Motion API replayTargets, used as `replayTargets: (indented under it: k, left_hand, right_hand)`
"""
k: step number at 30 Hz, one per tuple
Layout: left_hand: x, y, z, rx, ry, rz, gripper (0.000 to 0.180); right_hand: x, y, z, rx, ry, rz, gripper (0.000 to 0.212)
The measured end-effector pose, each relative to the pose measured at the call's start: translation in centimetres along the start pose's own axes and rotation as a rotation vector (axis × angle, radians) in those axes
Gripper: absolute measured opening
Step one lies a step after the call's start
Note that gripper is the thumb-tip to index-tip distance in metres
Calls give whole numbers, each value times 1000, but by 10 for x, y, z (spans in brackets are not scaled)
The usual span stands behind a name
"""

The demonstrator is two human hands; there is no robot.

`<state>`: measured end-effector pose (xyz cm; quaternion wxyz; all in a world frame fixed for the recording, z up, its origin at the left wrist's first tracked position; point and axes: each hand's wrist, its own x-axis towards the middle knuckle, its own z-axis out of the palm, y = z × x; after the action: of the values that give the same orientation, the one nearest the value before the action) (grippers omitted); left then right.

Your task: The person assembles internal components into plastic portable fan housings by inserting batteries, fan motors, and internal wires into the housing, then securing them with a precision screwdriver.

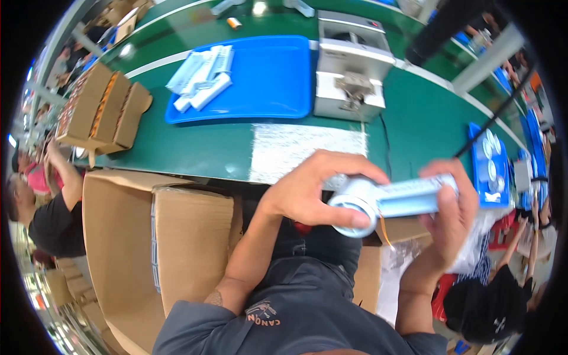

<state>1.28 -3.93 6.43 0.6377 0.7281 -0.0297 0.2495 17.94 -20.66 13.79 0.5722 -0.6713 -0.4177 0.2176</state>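
Note:
Both hands hold a light-blue plastic housing with a round, hollow head and a long straight handle, tilted above my lap by the table's near edge. My left hand is closed around the round head, the thumb on its rim. The fingers and thumb of my right hand grip the handle's far end. A thin orange wire hangs from where the head meets the handle. Beyond my hands, a white sheet lies on the green table.
A blue tray holds several light-blue pieces. Right of it stands a grey machine. Cardboard boxes stand at the table's left; a large open carton is beside me. Another blue tray holds round parts. People work at both sides.

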Motion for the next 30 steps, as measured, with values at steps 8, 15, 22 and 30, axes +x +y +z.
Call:
replayTargets:
  k: [8, 15, 22, 30]
  left_hand:
    - [-18, -8, -108, 1059, 859, -120, 29]
    - [-60, -36, -160, 1248, 1171, -389, 38]
    - [-44, -31, -147, 1438, 1041, -594, 43]
    - [-47, -23, -136, 1348, 1089, -721, 50]
  right_hand:
    - [40, 22, -116, 151, -403, -130, 60]
    - [192, 57, -153, -160, -378, 10, 49]
    - [428, 182, -143, 190, -211, 386, 38]
    - [579, 275, 8, 423, 34, 384, 40]
